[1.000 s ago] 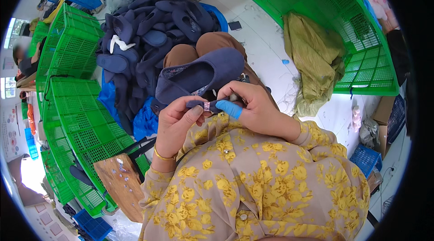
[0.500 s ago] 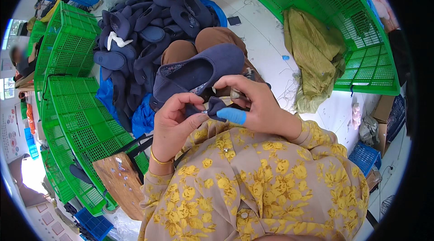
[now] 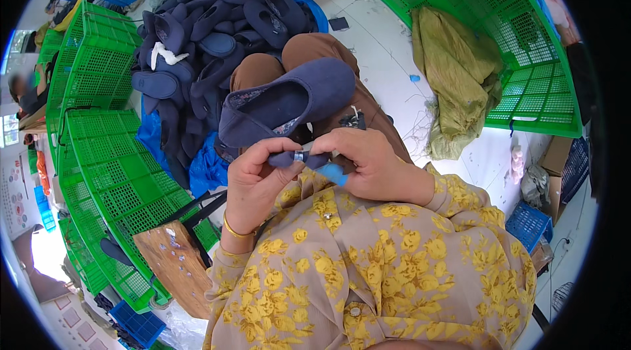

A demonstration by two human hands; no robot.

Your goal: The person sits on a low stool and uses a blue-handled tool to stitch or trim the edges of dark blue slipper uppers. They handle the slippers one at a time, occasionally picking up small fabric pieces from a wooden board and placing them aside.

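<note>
My left hand [image 3: 253,179] pinches a small navy fabric bow [image 3: 281,160] with a shiny pale band round its middle. From the other side my right hand [image 3: 378,164] grips the bow's other end between thumb and fingers; a blue cover wraps that thumb. Just beyond my hands, a navy slip-on shoe [image 3: 322,90] with a patterned lining rests across my brown-trousered knees, its opening facing up. Close above my right hand, a small dark object [image 3: 353,120] with whitish bits sits on my lap; its kind is unclear.
A big heap of navy shoes [image 3: 217,44] lies on blue sheeting ahead to the left, a white scrap on it. Green crates [image 3: 125,186] line the left side. A wooden board [image 3: 172,268] stands near my left elbow. An olive sack [image 3: 453,80] slumps against a green crate [image 3: 539,80] at right.
My right fingers have come down onto the bow, which now lies flatter and straighter between both hands. The dark object on my lap shows more fully. The shoe has shifted slightly with the view.
</note>
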